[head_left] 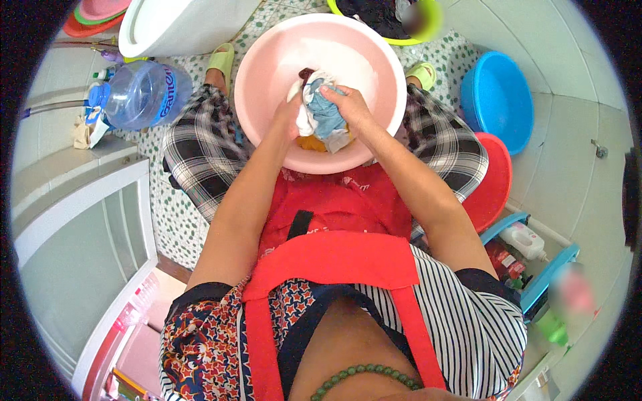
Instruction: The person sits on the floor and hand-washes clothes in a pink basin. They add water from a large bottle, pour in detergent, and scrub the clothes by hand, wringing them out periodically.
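Note:
Between my knees is a wide pink basin, with what looks like pale, whitish water in it. Over it I hold a bunched wad of small cloth pieces in light blue and white. My left hand grips its white side, fingers partly hidden by the fabric. On the light blue part, my right hand is closed with the thumb on top. A dark red bit of cloth pokes out at the wad's far end. Mustard-yellow cloth lies beneath it, near the basin's front wall.
A lime-green basin of dark clothes stands beyond. To the right are a blue basin, a red basin and a blue rack of bottles. A large clear water jug and a white tub-like fixture stand left.

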`<state>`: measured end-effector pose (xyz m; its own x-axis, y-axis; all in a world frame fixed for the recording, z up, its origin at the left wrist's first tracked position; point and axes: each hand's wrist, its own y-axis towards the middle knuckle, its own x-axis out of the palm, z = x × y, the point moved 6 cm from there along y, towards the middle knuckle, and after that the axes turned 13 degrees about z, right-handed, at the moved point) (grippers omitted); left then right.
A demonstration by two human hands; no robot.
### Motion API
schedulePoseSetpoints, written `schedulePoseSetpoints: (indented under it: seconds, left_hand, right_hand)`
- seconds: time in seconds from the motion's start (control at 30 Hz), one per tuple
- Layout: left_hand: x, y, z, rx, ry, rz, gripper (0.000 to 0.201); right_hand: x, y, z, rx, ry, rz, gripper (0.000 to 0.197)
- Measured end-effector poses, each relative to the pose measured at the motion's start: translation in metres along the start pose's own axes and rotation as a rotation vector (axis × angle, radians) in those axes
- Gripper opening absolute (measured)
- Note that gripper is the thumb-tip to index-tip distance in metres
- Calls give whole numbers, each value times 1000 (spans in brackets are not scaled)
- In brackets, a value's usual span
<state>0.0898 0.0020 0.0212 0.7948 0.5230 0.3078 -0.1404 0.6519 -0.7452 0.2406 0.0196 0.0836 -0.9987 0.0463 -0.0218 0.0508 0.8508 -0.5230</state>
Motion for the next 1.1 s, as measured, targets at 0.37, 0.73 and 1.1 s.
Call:
schedulePoseSetpoints:
  seconds: [0.37,0.73,1.1]
  left_hand:
    - [-16,-25,101,717,1160,155,41]
    - [37,10,12,643,1943,220,62]
    - [0,116,23,316,1428,-34,48]
  right_hand:
    - [-44,0,-12,-524,-870,-7,14]
    - [-10,34,26,-359,-1323,105,62]
    - [-1,106,20,-159,-1091,-110,48]
